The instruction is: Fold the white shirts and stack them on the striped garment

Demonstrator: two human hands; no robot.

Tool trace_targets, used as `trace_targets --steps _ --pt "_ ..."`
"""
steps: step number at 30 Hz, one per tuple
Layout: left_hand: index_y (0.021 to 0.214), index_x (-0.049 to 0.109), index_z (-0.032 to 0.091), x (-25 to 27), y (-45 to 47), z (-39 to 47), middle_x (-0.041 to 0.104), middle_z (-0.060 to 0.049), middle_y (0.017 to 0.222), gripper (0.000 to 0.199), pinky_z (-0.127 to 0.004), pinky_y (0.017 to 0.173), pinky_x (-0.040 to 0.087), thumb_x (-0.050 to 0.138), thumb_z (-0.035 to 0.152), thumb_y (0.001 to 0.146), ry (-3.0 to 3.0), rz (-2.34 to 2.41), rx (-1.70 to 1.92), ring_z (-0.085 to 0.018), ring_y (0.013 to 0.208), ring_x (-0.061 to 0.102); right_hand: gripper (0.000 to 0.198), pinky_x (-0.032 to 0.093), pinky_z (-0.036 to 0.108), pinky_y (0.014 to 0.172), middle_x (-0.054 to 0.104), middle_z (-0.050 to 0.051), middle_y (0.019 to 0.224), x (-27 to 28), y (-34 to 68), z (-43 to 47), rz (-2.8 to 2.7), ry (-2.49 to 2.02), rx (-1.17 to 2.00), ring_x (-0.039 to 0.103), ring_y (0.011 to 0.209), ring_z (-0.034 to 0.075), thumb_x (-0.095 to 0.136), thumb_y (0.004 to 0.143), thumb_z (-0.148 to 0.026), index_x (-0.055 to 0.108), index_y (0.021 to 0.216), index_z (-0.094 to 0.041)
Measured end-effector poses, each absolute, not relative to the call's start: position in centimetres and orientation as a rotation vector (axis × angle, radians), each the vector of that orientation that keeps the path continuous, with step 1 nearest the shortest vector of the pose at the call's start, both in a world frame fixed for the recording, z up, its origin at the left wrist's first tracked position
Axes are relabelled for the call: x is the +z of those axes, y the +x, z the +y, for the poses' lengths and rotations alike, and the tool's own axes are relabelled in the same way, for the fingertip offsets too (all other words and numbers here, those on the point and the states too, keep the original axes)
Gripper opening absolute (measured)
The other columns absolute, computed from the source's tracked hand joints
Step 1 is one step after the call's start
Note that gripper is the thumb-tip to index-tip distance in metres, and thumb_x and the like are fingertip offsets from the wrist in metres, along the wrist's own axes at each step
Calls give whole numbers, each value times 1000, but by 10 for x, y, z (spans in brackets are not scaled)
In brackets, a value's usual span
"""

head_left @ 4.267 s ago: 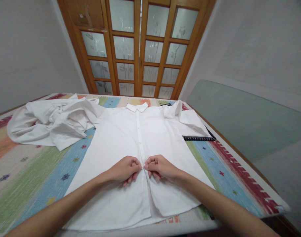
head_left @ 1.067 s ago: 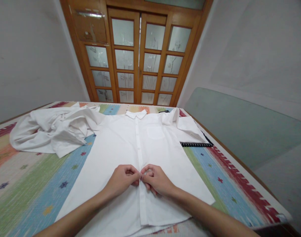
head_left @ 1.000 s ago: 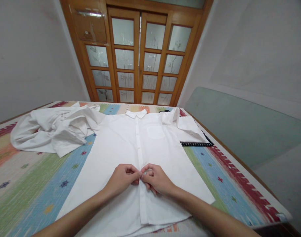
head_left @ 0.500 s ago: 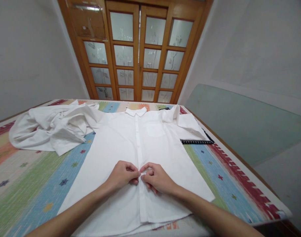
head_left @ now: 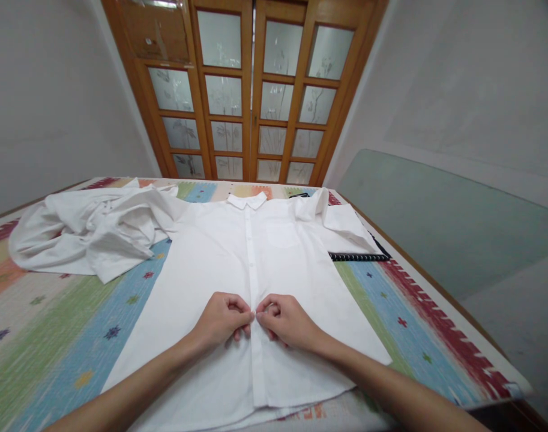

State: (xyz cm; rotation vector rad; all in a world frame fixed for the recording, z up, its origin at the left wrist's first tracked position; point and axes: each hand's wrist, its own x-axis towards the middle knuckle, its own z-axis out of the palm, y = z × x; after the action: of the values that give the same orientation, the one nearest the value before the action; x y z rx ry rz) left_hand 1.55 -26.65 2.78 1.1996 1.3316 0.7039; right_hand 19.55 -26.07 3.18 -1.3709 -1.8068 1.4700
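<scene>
A white collared shirt [head_left: 201, 258] lies spread front side up, its collar toward the far side. My left hand [head_left: 224, 318] pinches the button placket [head_left: 250, 264] in the lower half of the shirt. My right hand [head_left: 285, 318] pinches the same spot from the other side, thumb and forefinger together. The fingertips of both hands nearly meet there. Any button between them is hidden by the fingers. Higher up, the placket runs closed to the collar [head_left: 246, 201].
Crumpled white cloth [head_left: 93, 231] lies at the left. A black spiral-bound item [head_left: 359, 257] sits under the right sleeve. A striped, patterned cloth [head_left: 418, 300] covers the table. A greenish glass panel [head_left: 445, 222] leans against the right wall; wooden doors [head_left: 253, 90] stand behind.
My right forefinger has curled in from a more stretched pose and closed against the thumb at the placket. My left hand keeps its pinch. The view has shifted slightly.
</scene>
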Motion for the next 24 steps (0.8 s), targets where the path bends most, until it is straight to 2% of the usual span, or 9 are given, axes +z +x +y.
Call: trace_targets --steps 11,19,24 --pt "65 61 14 30 15 -268 64 -1 48 28 -19 37 36 74 40 64 1265 1316 698 -9 35 50 10 33 19 40 59 -5 48 34 192 -255 -1846 -1357 1449 42 34 6 59 82 -23 61 75 -17" --pt "72 59 15 24 13 -270 65 -2 50 38 -20 37 41 73 50 69 1245 1246 636 -12 37 56 9 36 19 46 57 -6 47 29 191 -254 -1834 -1327 1428 44 38 7 56 79 -15 57 70 -18" --pt "76 58 16 23 15 -273 65 0 54 38 -20 34 40 70 52 72 1296 1275 644 -12 37 57 9 37 19 48 56 -6 46 29 191 -253 -1833 -1335 1428 46 42 8 56 77 -14 56 70 -18"
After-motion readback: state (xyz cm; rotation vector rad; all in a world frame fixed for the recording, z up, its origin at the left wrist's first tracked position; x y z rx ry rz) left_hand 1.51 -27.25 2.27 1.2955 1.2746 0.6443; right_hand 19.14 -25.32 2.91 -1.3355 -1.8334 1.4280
